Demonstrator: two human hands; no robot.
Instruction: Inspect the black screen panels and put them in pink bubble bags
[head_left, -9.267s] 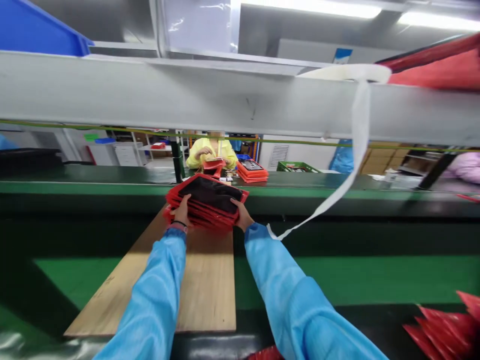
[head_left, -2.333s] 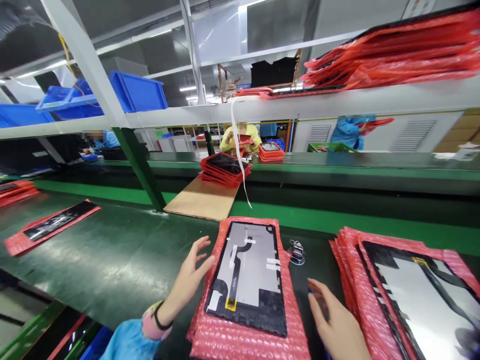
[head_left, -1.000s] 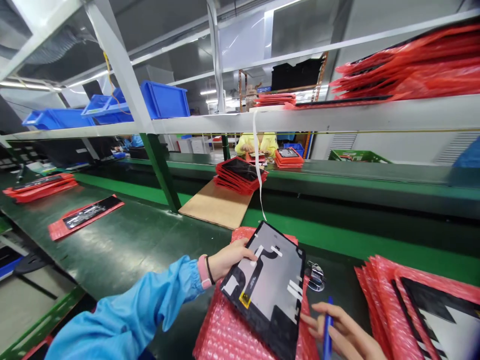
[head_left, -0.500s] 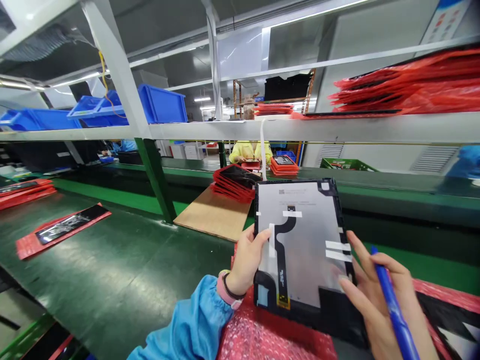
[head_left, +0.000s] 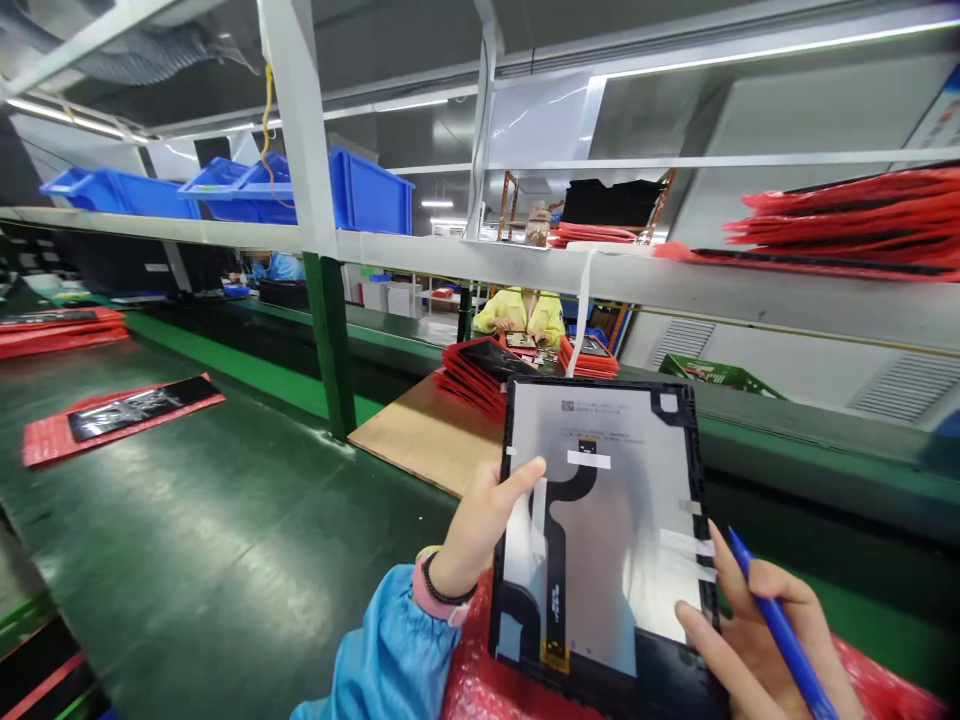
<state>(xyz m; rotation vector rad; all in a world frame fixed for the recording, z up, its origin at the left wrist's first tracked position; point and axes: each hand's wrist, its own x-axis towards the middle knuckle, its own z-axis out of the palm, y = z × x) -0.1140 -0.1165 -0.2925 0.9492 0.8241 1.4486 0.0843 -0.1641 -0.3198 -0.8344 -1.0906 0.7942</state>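
Observation:
I hold a tablet screen panel (head_left: 607,520) upright in front of me, its grey back with a black flex cable and white tape strips facing me. My left hand (head_left: 480,525) grips its left edge, thumb on the back. My right hand (head_left: 757,640) supports the lower right corner and also holds a blue pen (head_left: 780,630) between its fingers. Red bubble wrap (head_left: 487,690) lies on the bench just under the panel.
A stack of red-wrapped panels (head_left: 484,370) sits on a wooden board (head_left: 420,435) across the green belt (head_left: 187,520). One wrapped panel (head_left: 120,412) lies at left. A person in yellow (head_left: 521,312) works opposite. Blue bins (head_left: 330,190) and red stacks (head_left: 847,225) fill the shelf.
The panel was lifted off the red bubble wrap and raised upright between both hands; since half a second ago it has stayed raised while my view shifted slightly.

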